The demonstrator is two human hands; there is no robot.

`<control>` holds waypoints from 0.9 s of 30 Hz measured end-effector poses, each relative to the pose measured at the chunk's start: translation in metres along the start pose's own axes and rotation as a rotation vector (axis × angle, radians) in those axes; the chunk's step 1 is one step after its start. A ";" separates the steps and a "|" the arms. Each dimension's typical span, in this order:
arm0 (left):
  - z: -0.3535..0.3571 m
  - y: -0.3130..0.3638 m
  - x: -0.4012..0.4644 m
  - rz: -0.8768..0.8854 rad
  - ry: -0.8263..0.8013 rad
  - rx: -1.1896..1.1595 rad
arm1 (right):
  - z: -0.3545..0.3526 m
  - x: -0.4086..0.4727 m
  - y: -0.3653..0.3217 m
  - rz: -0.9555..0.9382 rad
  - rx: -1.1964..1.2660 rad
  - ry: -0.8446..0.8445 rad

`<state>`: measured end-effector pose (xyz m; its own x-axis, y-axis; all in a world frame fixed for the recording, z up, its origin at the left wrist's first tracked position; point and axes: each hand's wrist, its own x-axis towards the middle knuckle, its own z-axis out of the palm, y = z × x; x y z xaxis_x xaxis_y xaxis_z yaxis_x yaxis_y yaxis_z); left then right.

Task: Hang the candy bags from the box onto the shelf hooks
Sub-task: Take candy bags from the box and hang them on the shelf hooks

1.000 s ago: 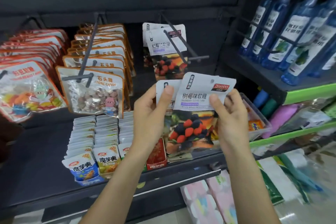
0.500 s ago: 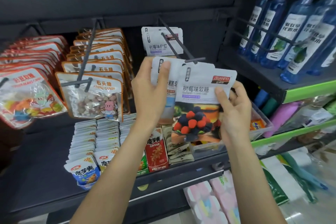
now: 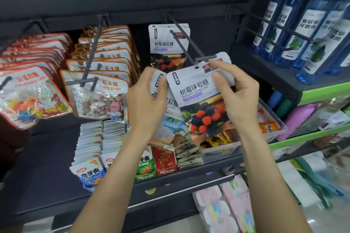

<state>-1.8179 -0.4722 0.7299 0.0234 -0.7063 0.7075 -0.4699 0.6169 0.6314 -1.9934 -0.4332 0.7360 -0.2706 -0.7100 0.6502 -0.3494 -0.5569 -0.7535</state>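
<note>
My right hand [image 3: 236, 91] pinches the top of a white raspberry candy bag [image 3: 197, 104], thumb on its front and index finger near its top edge. The bag's hang hole sits just below the crossbar tip of a dark shelf hook [image 3: 191, 51]. One bag of the same kind [image 3: 168, 43] hangs further back on that hook. My left hand [image 3: 147, 98] grips a second white bag [image 3: 166, 119], a coconut one, partly behind the raspberry bag.
Stone candy bags [image 3: 98, 98] hang on the hook to the left, red-edged bags [image 3: 28, 92] further left. Snack packets [image 3: 91, 145] and a clear plastic box [image 3: 265, 130] sit on the shelf below. Blue bottles [image 3: 306, 30] stand at the right.
Both hands have lifted the bags up from above the box. The raspberry bag's top now reaches the tip of the hook.
</note>
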 end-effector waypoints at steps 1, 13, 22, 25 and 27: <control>0.001 0.000 -0.002 -0.003 0.002 -0.006 | 0.000 0.000 0.000 -0.027 -0.009 0.008; 0.002 0.002 -0.007 -0.012 0.022 0.001 | -0.005 0.017 0.007 0.044 -0.072 -0.109; 0.002 -0.006 -0.031 -0.033 -0.012 0.135 | 0.040 0.098 0.068 0.005 -0.113 -0.199; -0.002 0.000 -0.033 -0.040 -0.009 0.149 | 0.060 0.126 0.090 -0.022 -0.201 -0.207; -0.003 0.005 -0.029 -0.060 0.002 0.125 | 0.065 0.134 0.101 -0.008 -0.342 -0.204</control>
<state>-1.8180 -0.4481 0.7135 0.0565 -0.7401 0.6701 -0.5742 0.5249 0.6283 -2.0065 -0.6132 0.7408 -0.0947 -0.7968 0.5968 -0.6386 -0.4113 -0.6504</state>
